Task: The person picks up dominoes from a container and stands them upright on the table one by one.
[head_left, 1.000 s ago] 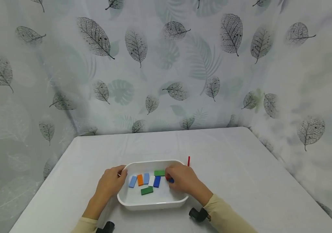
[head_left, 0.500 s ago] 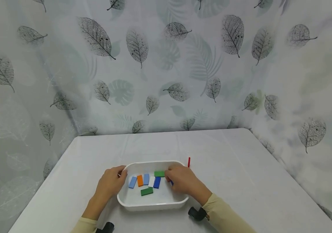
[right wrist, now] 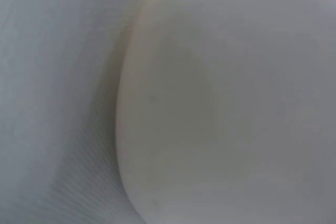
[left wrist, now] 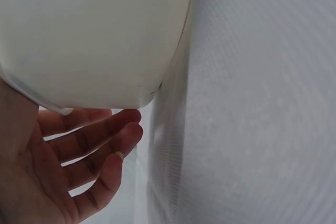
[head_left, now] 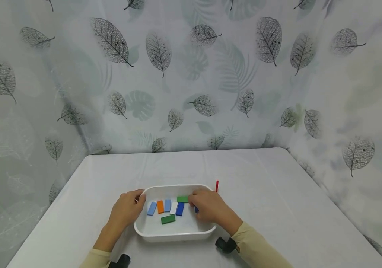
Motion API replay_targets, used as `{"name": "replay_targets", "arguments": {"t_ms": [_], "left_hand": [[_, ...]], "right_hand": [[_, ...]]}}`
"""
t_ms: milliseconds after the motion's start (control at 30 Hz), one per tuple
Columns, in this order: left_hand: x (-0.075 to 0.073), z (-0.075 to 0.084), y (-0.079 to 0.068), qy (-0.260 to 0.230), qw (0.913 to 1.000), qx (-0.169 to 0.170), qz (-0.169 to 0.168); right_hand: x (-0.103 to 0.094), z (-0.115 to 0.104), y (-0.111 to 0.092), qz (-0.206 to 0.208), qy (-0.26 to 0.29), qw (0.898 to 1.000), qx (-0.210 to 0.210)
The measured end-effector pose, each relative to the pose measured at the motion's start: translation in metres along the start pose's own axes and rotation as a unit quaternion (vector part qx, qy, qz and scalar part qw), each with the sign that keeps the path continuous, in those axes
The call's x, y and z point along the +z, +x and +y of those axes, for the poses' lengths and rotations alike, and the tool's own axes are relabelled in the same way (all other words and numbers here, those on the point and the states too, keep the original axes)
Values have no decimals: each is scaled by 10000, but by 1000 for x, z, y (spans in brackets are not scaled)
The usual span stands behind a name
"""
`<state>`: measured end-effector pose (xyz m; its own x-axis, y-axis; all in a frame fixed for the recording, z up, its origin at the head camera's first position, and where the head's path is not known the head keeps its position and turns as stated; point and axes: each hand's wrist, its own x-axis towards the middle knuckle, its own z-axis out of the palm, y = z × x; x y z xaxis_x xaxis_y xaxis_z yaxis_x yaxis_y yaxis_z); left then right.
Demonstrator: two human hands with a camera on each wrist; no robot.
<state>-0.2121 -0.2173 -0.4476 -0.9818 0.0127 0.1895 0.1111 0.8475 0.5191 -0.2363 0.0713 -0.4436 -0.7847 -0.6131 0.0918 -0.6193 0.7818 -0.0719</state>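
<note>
White table [head_left: 261,186] bears a tray [head_left: 177,236]; left hand [head_left: 126,208] grips it; right hand [head_left: 208,205] sits by blocks [head_left: 179,209], hold unclear.

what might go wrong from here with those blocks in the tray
The right hand may nudge the far green block right beside it. The left hand holds the tray by its rim, so a tug might shift the blocks. The red piece, close behind the right hand, could get knocked.

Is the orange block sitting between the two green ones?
No, the orange block lies between two light blue blocks in the white tray.
</note>
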Motion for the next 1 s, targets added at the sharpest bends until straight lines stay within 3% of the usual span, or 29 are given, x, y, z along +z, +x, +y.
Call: {"name": "replay_targets", "arguments": {"t_ms": [1000], "left_hand": [[1,0,0,47,10000,17,29]], "right_hand": [[1,-1,2,-113,-569,9983,-31]]}}
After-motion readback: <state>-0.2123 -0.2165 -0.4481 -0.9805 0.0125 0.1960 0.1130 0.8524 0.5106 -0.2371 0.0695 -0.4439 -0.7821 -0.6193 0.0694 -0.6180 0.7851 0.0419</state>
